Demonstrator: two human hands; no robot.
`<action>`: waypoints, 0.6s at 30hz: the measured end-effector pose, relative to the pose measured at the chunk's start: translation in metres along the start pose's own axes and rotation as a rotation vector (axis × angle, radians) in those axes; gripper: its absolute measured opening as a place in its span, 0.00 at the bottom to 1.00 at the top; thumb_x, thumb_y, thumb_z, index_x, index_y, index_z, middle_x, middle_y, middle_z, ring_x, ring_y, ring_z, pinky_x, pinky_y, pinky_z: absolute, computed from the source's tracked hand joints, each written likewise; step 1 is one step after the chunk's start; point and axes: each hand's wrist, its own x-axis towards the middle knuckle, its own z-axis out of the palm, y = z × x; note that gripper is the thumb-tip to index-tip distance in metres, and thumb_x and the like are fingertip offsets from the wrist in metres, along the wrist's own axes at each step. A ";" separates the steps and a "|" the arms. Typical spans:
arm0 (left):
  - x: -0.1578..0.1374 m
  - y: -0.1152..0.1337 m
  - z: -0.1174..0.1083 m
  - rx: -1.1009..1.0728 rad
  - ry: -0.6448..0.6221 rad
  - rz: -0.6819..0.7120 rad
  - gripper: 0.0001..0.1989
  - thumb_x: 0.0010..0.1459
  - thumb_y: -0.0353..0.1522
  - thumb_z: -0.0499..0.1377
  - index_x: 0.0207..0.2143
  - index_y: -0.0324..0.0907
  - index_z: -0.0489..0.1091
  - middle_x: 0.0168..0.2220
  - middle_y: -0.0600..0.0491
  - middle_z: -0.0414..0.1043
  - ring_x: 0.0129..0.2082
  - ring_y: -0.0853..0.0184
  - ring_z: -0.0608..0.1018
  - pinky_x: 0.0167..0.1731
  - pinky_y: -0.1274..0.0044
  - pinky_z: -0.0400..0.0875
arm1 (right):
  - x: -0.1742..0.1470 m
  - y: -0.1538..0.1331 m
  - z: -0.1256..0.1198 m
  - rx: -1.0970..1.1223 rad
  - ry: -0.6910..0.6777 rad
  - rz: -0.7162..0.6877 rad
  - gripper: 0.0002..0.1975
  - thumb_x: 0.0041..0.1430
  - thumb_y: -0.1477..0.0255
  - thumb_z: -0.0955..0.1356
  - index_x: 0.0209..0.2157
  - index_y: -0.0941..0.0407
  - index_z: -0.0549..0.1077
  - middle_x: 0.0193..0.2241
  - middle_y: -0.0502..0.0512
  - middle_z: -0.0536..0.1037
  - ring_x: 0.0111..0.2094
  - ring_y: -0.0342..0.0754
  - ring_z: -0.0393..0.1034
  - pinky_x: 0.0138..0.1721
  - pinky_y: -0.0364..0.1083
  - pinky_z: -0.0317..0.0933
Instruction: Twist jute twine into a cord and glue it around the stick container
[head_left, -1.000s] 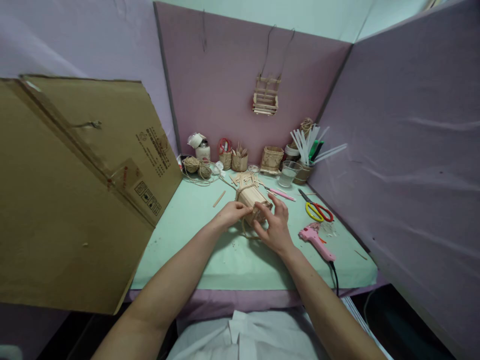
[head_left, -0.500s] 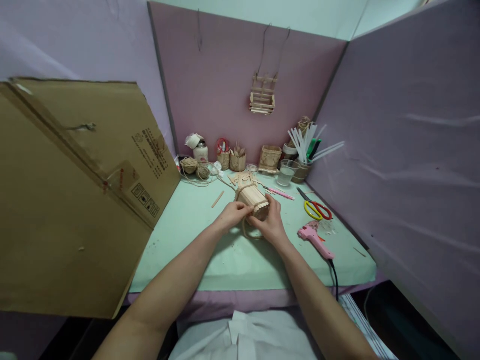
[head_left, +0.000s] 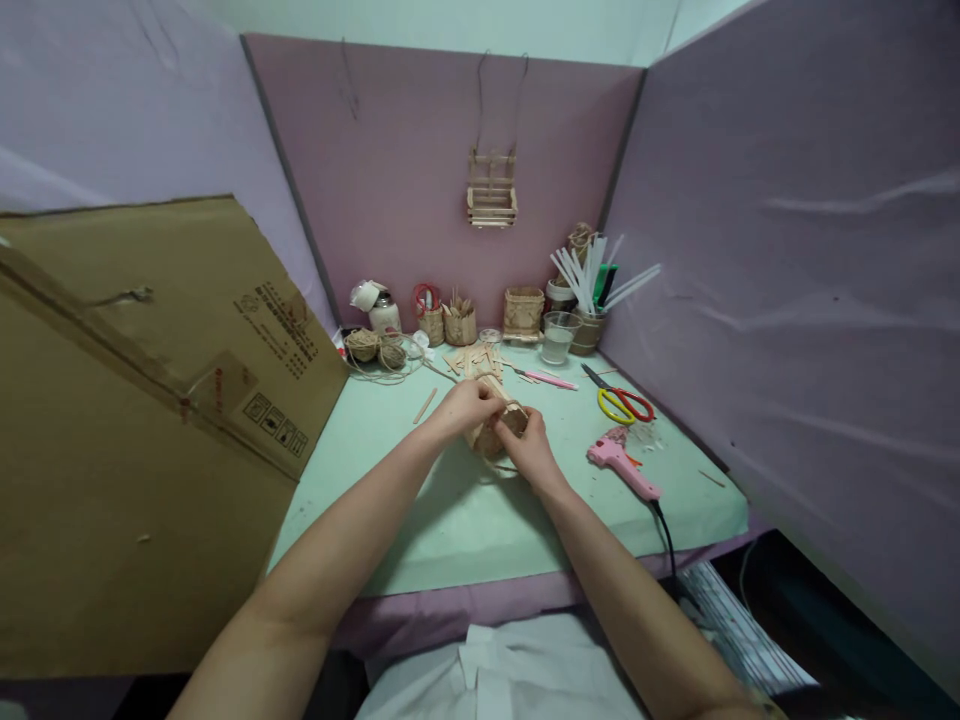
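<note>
left hand (head_left: 471,404) and right hand (head_left: 532,447) are both pinched in on the stick holder (head_left: 486,440), over the tabletop (head_left: 465,545). its sticks already look joined into a body, but twine (head_left: 504,468) trails loose just below, so i'd guess the twine part isn't finished.

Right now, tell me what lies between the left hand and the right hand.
Between the left hand and the right hand lies the craft-stick container, partly covered by their fingers; this shows in the head view.
</note>
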 end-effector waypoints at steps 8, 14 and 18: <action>0.014 0.016 -0.001 0.021 -0.133 0.017 0.11 0.44 0.37 0.58 0.17 0.39 0.67 0.14 0.58 0.60 0.18 0.72 0.61 0.19 0.79 0.53 | -0.007 -0.001 -0.026 0.043 -0.047 0.053 0.36 0.48 0.59 0.70 0.56 0.56 0.57 0.49 0.63 0.67 0.50 0.56 0.64 0.48 0.56 0.62; 0.002 0.015 -0.019 -0.031 -0.251 -0.073 0.08 0.44 0.37 0.58 0.22 0.40 0.69 0.18 0.58 0.64 0.20 0.72 0.64 0.21 0.80 0.55 | -0.013 -0.005 -0.034 -0.056 -0.084 -0.038 0.34 0.49 0.64 0.69 0.56 0.57 0.57 0.50 0.66 0.64 0.54 0.59 0.59 0.52 0.60 0.58; 0.000 0.002 -0.024 -0.128 -0.283 -0.068 0.11 0.43 0.39 0.59 0.26 0.40 0.71 0.21 0.57 0.66 0.23 0.71 0.66 0.22 0.80 0.56 | -0.018 -0.018 -0.043 -0.110 -0.029 -0.162 0.29 0.52 0.67 0.68 0.55 0.56 0.58 0.50 0.64 0.64 0.54 0.58 0.58 0.53 0.60 0.57</action>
